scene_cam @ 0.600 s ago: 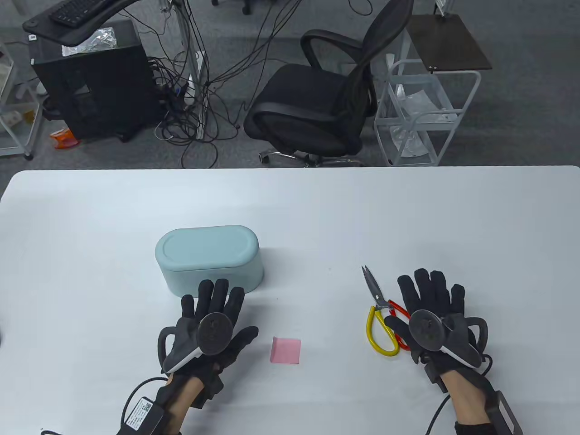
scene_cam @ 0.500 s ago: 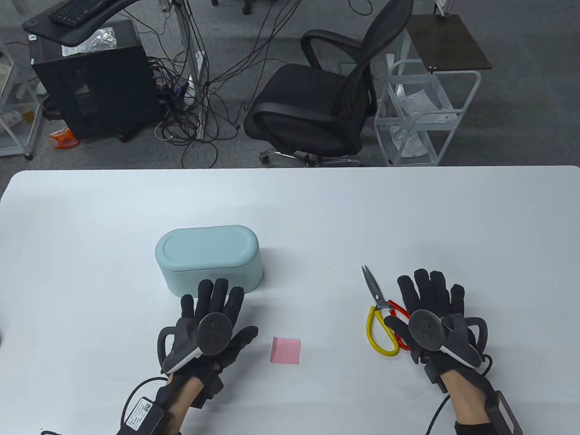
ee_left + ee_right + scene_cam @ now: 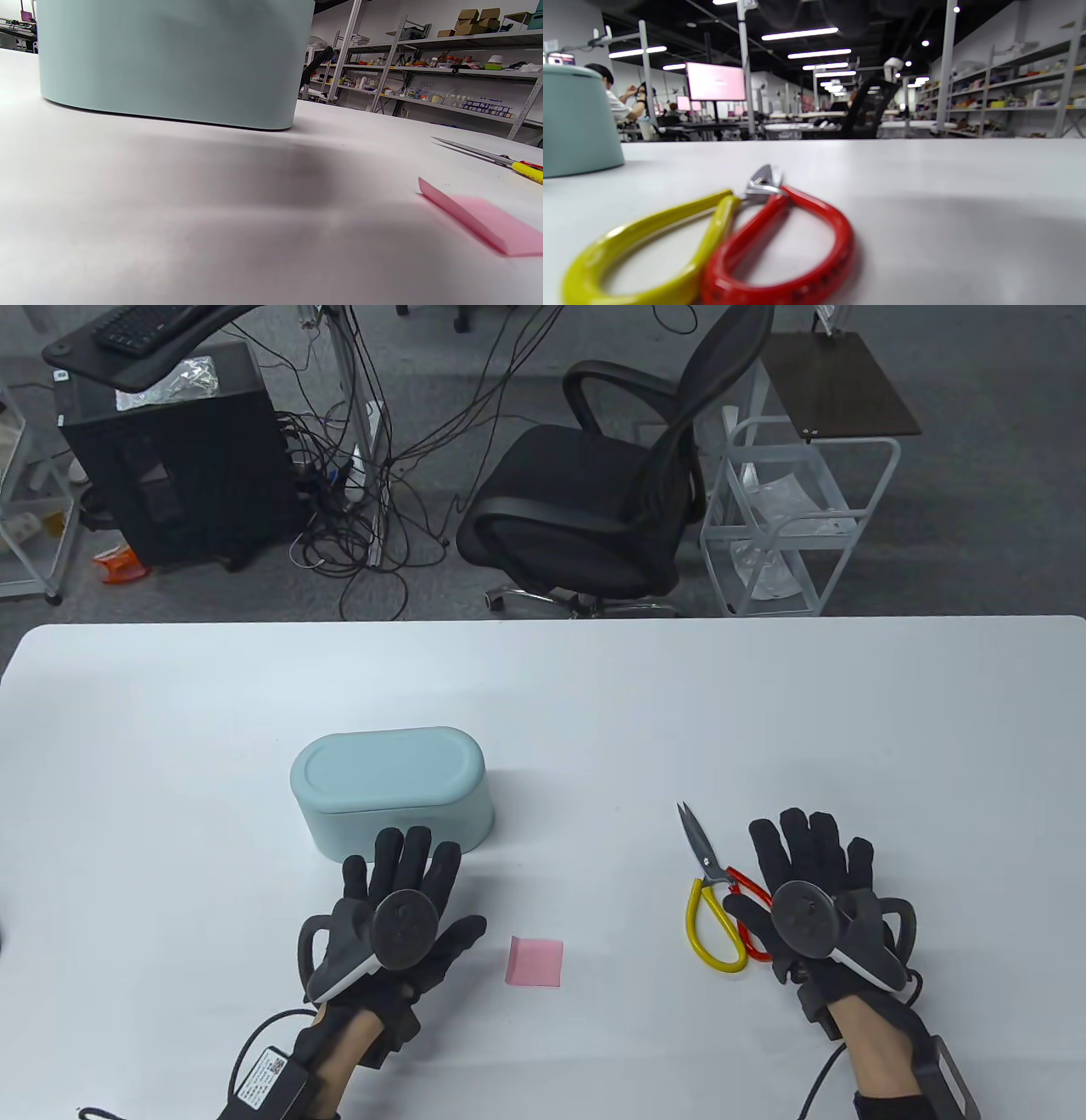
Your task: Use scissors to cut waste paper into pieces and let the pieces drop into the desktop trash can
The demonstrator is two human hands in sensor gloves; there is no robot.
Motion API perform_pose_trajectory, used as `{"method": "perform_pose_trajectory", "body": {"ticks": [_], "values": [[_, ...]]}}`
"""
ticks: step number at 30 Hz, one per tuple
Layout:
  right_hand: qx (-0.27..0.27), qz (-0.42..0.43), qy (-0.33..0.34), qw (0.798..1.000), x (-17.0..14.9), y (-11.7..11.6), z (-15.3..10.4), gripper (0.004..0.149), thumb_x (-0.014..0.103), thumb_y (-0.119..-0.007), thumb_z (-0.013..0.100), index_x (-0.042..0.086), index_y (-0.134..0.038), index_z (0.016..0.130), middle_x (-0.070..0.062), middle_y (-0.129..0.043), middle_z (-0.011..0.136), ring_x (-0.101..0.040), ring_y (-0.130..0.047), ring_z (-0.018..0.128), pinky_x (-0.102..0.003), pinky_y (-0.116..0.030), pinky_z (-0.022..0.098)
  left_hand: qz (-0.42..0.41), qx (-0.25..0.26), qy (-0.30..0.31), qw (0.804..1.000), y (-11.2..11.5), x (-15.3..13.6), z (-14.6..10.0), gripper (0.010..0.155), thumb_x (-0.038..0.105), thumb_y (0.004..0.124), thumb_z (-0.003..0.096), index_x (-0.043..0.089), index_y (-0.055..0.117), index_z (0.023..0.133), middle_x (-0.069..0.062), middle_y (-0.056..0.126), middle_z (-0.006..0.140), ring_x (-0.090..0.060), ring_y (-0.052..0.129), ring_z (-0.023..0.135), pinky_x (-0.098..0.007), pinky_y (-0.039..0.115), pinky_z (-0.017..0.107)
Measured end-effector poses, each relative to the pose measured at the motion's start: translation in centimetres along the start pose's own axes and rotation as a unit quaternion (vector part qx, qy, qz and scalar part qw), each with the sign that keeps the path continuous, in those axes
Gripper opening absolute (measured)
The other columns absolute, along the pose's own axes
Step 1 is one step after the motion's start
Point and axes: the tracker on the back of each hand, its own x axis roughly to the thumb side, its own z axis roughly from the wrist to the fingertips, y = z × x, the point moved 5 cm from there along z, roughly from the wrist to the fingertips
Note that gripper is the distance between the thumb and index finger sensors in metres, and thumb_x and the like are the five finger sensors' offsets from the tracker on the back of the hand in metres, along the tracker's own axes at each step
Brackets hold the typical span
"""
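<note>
1. While both hands lie flat on the white counter (image 3: 594,704), neither grip holds anything: the left hand (image 3: 394,920) has its fingers straight and spread, pointing toward 12 o'clock.
2. Its fingertips end just short of the pale teal oval desktop trash can with a closed lid (image 3: 392,791).
3. At 3 o'clock from the left hand lies the small square pink paper sheet (image 3: 535,960) (flat, one edge slightly lifted).
4. The right hand (image 3: 814,912) is likewise spread flat, grip empty.
5. Just at its 9 o'clock lie the steel scissors with one yellow and one red loop handle (image 3: 717,895), blades closed, pointing to about 11 o'clock; the red loop is partly under the thumb side.
</note>
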Motion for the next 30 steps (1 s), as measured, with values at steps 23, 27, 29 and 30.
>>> {"method": "perform_pose_trajectory", "body": {"ticks": [23,27,29,30], "values": [[0.01,0.016,-0.008,1.0,-0.3,-0.3,-0.1,0.085,0.073,-0.048,0.04,0.026,-0.035,0.11,-0.016,-0.041,0.119,-0.048,-0.037,0.106,-0.074,-0.035,0.071,-0.203,0.162,-0.113,0.959,-8.7,-11.1,-0.9,0.091,0.075,0.049,0.0448,0.023,0.035,0.118,-0.013,0.032,0.126,-0.044,0.025,0.114,-0.068,0.026,0.076],[0.009,0.023,-0.009,1.0,-0.5,-0.3,-0.1,0.085,0.073,-0.048,0.04,0.026,-0.035,0.11,-0.016,-0.042,0.119,-0.048,-0.037,0.106,-0.074,-0.036,0.071,-0.296,0.178,-0.159,0.925,-8.4,-15.2,0.0,0.092,0.076,0.049,0.0447,0.021,0.035,0.117,-0.013,0.035,0.125,-0.045,0.028,0.114,-0.067,0.029,0.076],[0.012,0.024,-0.01,1.0,-0.5,-0.3,-0.1,0.085,0.073,-0.048,0.04,0.026,-0.034,0.11,-0.016,-0.042,0.119,-0.048,-0.037,0.106,-0.074,-0.036,0.071,-0.373,0.175,-0.176,0.894,-7.6,-17.3,0.6,0.093,0.075,0.049,0.0449,0.018,0.035,0.117,-0.014,0.036,0.125,-0.045,0.029,0.113,-0.066,0.032,0.076],[0.012,0.024,-0.01,1.0,-0.5,-0.3,-0.1,0.085,0.073,-0.048,0.04,0.026,-0.034,0.11,-0.016,-0.042,0.119,-0.048,-0.037,0.106,-0.074,-0.036,0.071,-0.4,0.171,-0.182,0.882,-7.3,-17.7,0.8,0.094,0.075,0.049,0.045,0.016,0.036,0.116,-0.015,0.037,0.125,-0.045,0.029,0.113,-0.066,0.032,0.076]]}}
